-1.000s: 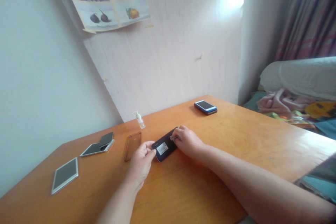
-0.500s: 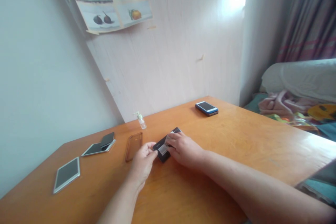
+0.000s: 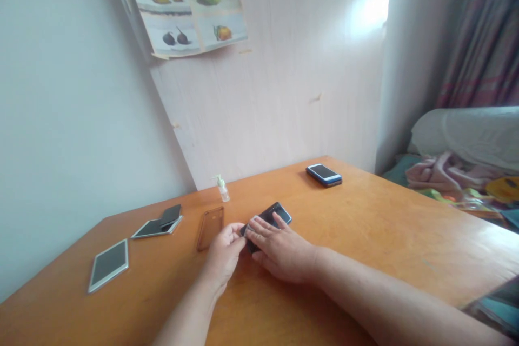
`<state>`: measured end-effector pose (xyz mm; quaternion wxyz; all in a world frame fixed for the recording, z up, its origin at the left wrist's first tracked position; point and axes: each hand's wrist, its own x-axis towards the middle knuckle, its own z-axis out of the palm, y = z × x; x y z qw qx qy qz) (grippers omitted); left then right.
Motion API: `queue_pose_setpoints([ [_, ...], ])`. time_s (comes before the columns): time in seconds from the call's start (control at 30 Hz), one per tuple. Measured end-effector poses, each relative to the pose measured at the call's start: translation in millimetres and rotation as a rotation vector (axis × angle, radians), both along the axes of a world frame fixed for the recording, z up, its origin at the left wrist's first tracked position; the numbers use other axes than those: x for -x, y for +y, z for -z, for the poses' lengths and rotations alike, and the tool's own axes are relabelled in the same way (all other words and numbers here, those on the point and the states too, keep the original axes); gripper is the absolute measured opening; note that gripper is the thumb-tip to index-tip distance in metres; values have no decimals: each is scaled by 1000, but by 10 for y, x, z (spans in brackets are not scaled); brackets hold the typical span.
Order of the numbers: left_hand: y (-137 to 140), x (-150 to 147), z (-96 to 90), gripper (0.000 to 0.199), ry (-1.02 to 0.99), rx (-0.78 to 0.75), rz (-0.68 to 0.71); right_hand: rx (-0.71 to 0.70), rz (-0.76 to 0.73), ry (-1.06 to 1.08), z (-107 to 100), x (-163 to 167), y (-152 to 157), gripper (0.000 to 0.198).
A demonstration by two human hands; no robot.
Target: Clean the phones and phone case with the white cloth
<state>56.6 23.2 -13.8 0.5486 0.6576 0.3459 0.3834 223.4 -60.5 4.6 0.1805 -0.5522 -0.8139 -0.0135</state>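
Observation:
A dark smartphone (image 3: 280, 213) lies tilted on the wooden table, its back side up. My left hand (image 3: 225, 254) pinches its near left end between thumb and fingers. Across the phone's back lies my right hand (image 3: 279, 246), its fingers stretched and pressing a thin white wipe (image 3: 253, 221) against the surface. Most of the wipe and the phone's middle are hidden under those fingers. Just left of the phone is an empty brown phone case (image 3: 211, 228). A small clear pump bottle (image 3: 223, 191) with a pale green top stands behind the case.
A white tablet (image 3: 108, 265) lies at the left of the table (image 3: 365, 243). Behind it a dark phone (image 3: 171, 215) rests on another white tablet (image 3: 148, 229). A white-fronted phone (image 3: 324, 172) tops a small stack at the back right. Fruit pictures (image 3: 186, 11) hang on the wall board.
My right hand has slid toward the phone's left end with the wipe, covering the pale label and baring the far end. My left hand keeps its hold. The view has shifted slightly.

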Motion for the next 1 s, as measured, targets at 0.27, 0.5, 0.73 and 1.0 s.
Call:
queue_pose_setpoints([
  [0.27,20,-5,48,30,12,-22,-15,52,247,-15,12,-96,80,54],
  [0.5,52,-23,104,27,-47,-36,8,53,219,-26,6,-53,106,52],
  [0.73,85,-49,149,23,-14,-47,-64,168,185,-65,2,-146,-11,60],
  [1.0,66,-78,132,21,-2,-40,-124,270,384,-50,45,-332,87,64],
])
